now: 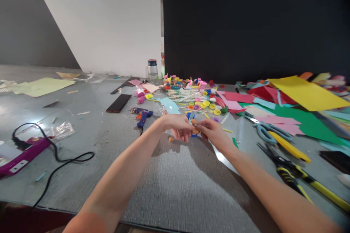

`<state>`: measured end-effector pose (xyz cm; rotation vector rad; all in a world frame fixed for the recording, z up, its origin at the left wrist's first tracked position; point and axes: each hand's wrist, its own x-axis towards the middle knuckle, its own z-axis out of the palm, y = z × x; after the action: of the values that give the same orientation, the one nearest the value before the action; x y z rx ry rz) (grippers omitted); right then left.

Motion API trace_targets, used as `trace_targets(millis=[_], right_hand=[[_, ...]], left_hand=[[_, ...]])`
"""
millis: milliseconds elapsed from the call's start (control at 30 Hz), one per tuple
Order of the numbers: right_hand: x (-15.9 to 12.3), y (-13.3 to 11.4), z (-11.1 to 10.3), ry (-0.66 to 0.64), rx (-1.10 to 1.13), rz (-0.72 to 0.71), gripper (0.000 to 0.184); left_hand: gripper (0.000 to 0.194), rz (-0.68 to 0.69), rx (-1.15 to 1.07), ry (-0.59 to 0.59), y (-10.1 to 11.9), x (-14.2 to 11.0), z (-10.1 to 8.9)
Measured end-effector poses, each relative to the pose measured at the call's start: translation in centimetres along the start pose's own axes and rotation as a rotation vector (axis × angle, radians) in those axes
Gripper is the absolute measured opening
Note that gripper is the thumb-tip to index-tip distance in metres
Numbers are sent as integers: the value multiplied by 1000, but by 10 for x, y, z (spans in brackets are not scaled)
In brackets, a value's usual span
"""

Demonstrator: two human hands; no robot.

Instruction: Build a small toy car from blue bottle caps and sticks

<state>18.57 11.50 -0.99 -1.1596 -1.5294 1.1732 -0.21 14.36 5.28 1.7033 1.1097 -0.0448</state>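
A black smartphone lies flat on the grey worktop; a dark-capped clear bottle stands upright near the white panel. At left, a black cable is plugged into a purple power strip; at right lie black-and-yellow pliers.

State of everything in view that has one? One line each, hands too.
Left hand: fingers curled at small orange-brown piece; grip unclear
Right hand: fingertips at same piece; grip unclear
Orange-brown piece: between the hands, partly hidden
Blue glue gun: lying on its side
Phone near glue gun: flat, screen dark
Bottle: upright, lid on
Power strip: plug inserted
Pliers: lying open
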Motion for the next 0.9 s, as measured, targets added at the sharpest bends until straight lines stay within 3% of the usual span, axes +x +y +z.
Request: trace_targets(millis=[900], right_hand=[[-5, -2, 4, -16, -117, -35, 31]], left_hand=[[36, 13, -103, -28, -14, 7, -5]])
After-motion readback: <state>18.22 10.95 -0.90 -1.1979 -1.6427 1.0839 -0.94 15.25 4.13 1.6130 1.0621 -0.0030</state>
